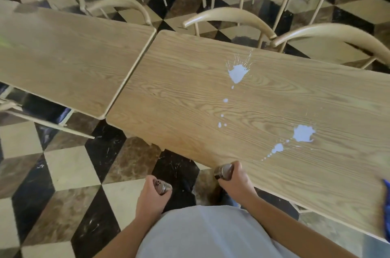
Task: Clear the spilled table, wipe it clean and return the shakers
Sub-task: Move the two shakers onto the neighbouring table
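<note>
Two shakers point(163, 187) (one per hand)

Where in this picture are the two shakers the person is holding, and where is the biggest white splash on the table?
Left-hand shaker point(162, 186): head view, on its perforated metal top.
Right-hand shaker point(224, 171): head view, on its side, above the fingers.
Biggest white splash point(238, 73): head view, on the middle of the far puddle.

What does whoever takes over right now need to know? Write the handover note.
Left hand: grips a shaker with a holed metal top, off the table over the floor.
Right hand: grips the dark shaker at the spilled table's near edge.
Done: both shakers lifted off.
Left: white spill and splatter not yet wiped. A blue cloth shows at the right edge. Set the shakers aside, perhaps on the neighbouring table, wipe, return them.
</note>
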Demonstrator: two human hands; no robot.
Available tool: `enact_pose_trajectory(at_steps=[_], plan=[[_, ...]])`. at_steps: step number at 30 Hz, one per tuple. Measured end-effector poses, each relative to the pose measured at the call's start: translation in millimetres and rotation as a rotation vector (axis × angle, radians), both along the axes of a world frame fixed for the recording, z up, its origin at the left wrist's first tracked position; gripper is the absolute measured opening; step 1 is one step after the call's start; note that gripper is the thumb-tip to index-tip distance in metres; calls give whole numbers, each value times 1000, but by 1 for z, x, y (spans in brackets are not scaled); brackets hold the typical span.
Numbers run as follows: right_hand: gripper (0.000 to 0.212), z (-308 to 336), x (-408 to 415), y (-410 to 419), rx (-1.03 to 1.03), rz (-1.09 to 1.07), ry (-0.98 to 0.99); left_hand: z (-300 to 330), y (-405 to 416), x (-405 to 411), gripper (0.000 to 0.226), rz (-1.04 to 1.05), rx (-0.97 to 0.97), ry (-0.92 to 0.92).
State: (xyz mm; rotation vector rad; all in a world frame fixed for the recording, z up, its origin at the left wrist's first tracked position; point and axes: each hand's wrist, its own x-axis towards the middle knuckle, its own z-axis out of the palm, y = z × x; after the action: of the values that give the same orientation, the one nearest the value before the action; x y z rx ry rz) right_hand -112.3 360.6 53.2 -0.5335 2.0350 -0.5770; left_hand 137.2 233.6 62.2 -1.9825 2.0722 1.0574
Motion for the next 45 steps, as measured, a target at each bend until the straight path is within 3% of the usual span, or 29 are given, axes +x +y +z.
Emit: enact_pose_trajectory(at_steps=[9, 24, 31, 35, 38, 45], plan=[[46, -1, 44, -21, 133, 81, 40, -16, -29, 66, 36, 56, 78, 39], [44, 13, 189, -137, 101, 172, 140, -34, -145, 207, 40, 136, 26, 57], [37, 20, 233, -225, 46, 327, 213, -33, -178, 264, 52, 350, 57, 106], [32, 20, 258, -279, 54, 442, 227, -27, -193, 296, 32, 488, 61, 146], [30, 18, 279, -328, 39, 520, 216, -24, -206, 324, 30, 633, 85, 145], [45, 4, 317, -470, -29, 582, 156, -11, -284, 386, 35, 913, 37, 127]])
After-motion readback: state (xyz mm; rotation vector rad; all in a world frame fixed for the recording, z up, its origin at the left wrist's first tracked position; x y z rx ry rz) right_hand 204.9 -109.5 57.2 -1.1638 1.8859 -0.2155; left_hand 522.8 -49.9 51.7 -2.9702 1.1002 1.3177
